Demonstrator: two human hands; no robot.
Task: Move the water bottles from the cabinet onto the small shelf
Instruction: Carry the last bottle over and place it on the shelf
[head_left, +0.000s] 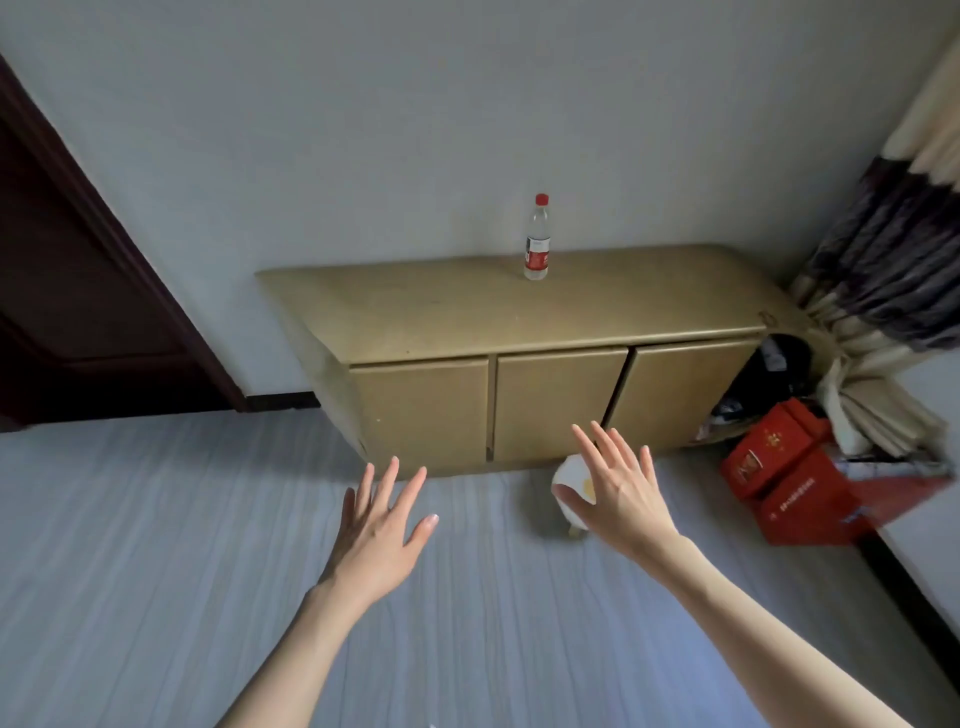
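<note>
Fingers spread on both empty hands, left hand (382, 525) and right hand (618, 493), should grip mid-body the clear red-capped plastic water bottle (537, 241) upright at twelve o'clock on the tan wooden cabinet (467, 312).

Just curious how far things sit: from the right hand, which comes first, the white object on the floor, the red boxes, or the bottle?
1. White object, just behind the right hand.
2. Red boxes, on the floor to the right.
3. Bottle, atop the cabinet, by the wall.
</note>
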